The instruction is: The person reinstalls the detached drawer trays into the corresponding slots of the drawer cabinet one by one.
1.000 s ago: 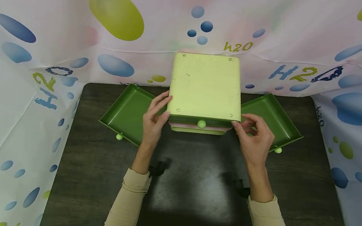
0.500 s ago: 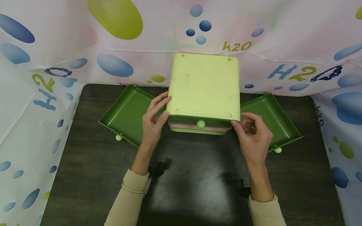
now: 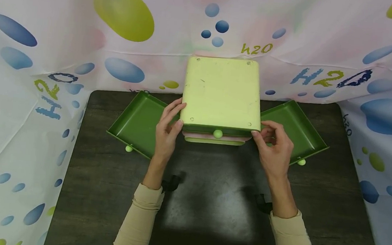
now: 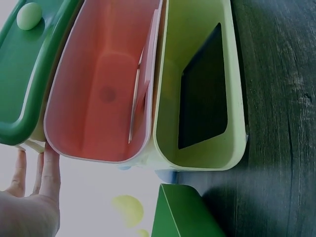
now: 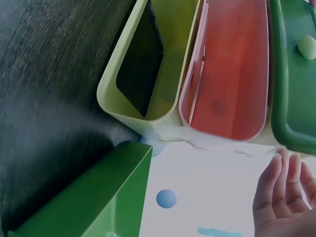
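Note:
A three-tier drawer organizer stands at the back of the table, its pale yellow-green top box (image 3: 221,91) seen from above. A green drawer (image 4: 19,84) with a light green knob (image 3: 218,133) sits in that top tier. Below it, the wrist views show a pink box (image 5: 237,74) and a yellow-green bottom box (image 4: 202,159), both without drawers. My left hand (image 3: 167,135) touches the top box's left side with nearly straight fingers, thumb at the front corner. At the right front corner, my right hand (image 3: 278,147) rests its thumb, its other fingers loosely bent beside the box.
Two green drawers lie angled on the dark wood table (image 3: 113,193): the left drawer (image 3: 141,112) and the right drawer (image 3: 297,127), one on each side of the organizer. A white curtain (image 3: 177,19) with coloured spots hangs behind and along both sides.
Both hands stay at the top box's sides, with at most slight shifts of the right fingers. The organizer and loose drawers have not moved.

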### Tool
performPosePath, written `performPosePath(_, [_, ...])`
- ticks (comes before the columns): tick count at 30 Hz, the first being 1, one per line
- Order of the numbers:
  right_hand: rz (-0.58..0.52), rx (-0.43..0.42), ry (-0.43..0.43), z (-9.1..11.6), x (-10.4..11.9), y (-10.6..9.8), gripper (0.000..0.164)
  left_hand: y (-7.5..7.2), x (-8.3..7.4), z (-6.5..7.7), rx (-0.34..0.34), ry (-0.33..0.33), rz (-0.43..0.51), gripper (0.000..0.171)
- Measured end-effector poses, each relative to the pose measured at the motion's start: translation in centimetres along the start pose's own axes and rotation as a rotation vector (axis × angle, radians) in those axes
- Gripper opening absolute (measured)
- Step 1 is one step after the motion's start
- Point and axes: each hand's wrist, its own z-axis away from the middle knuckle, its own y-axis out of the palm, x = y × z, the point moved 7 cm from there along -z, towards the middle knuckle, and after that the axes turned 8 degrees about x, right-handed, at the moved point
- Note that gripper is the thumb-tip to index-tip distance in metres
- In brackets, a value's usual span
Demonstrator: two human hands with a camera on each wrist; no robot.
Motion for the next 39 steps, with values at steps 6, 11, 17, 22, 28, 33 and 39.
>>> performPosePath(6, [0.089,0.110,-0.012,0.0,-0.9,-0.8,0.035,0.0,0.2,0.0,-0.021,-0.017,0.014,0.062])
performPosePath(11, [0.163,0.135,0.008,-0.2,-2.1,-2.5,0.033,0.0,0.3,0.0,-0.029,-0.016,0.045,0.062])
performPosePath(17, [0.215,0.141,0.048,-0.4,-3.4,-4.0,0.030,-0.1,0.5,0.1,-0.030,-0.025,0.052,0.064])
performPosePath(22, [0.214,0.146,0.062,-0.6,-3.9,-4.4,0.029,-0.2,0.5,0.2,-0.039,-0.034,0.046,0.065])
performPosePath(28, [0.208,0.141,0.070,-0.4,-4.1,-4.6,0.028,-0.1,0.5,0.2,-0.039,-0.028,0.043,0.065])
performPosePath(33, [0.221,0.136,0.076,-0.4,-4.4,-5.0,0.027,-0.1,0.6,0.2,-0.037,-0.032,0.037,0.065])
performPosePath(39, [0.221,0.152,0.045,-0.5,-5.0,-5.8,0.026,0.0,0.6,0.3,-0.045,-0.030,0.030,0.064])
